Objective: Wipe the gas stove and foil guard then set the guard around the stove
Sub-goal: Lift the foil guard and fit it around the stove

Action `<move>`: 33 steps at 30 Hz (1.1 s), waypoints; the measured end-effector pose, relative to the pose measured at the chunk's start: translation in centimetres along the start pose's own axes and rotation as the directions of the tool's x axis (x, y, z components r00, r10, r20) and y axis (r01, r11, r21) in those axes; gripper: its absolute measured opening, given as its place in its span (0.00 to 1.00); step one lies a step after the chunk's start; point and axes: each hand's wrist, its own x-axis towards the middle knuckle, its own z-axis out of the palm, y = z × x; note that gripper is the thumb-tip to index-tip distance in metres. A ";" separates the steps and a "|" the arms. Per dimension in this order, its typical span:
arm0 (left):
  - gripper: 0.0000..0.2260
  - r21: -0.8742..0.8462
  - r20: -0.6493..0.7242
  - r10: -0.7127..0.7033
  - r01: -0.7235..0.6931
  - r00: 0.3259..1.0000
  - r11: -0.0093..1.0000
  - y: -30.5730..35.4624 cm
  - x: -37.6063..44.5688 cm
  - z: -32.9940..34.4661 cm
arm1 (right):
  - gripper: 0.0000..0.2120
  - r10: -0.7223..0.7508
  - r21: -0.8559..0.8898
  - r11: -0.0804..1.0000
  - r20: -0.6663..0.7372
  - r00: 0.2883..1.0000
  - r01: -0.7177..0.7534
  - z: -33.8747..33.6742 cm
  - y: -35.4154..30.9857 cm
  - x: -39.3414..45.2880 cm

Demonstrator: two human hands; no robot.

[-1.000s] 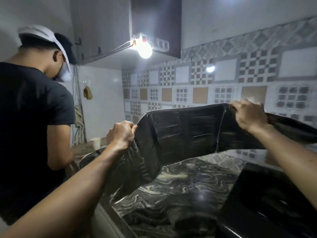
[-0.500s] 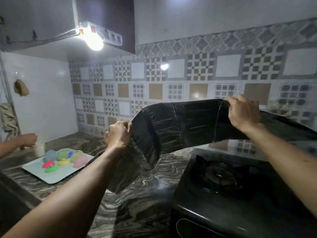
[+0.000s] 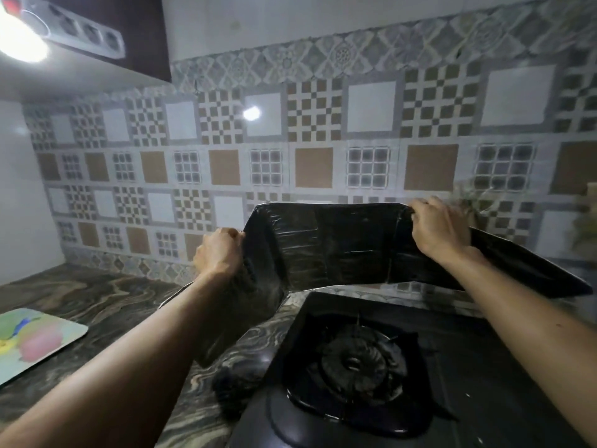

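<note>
**Q:** Behind the gas stove (image 3: 371, 360), along the tabletop's back edge: what is the status of the foil guard (image 3: 329, 244)?

**A:** Dark folded panels stand at the tiled wall (image 3: 316, 140). Centre panel is upright behind the burner; left wing angles forward past the stove's left side; right wing runs toward the tabletop's right edge.

**Q:** Hand positions?

**A:** Left hand (image 3: 219, 252) is closed on the guard's top edge at the left fold. Right hand (image 3: 441, 229) is closed on the top edge at the right fold.

**Q:** Other items?

**A:** A pale board (image 3: 35, 341) with coloured shapes lies at the left edge of the marbled tabletop (image 3: 97, 302), well apart from the stove.
</note>
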 end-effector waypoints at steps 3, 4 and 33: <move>0.14 0.041 0.069 -0.011 0.008 0.998 0.999 0.5 0.7 1.5 | 0.17 -0.007 -0.027 1.000 0.083 0.997 0.009 1.5 1.3 -0.1; 0.14 0.059 0.099 -0.010 0.004 0.995 0.998 0.7 0.9 2.1 | 0.17 0.005 -0.028 1.000 0.124 0.992 -0.001 2.0 1.8 -0.1; 0.12 0.258 0.472 0.039 -0.180 0.881 0.949 1.5 2.5 2.7 | 0.21 0.149 -0.019 0.988 0.401 0.904 -0.155 9.3 5.6 -0.6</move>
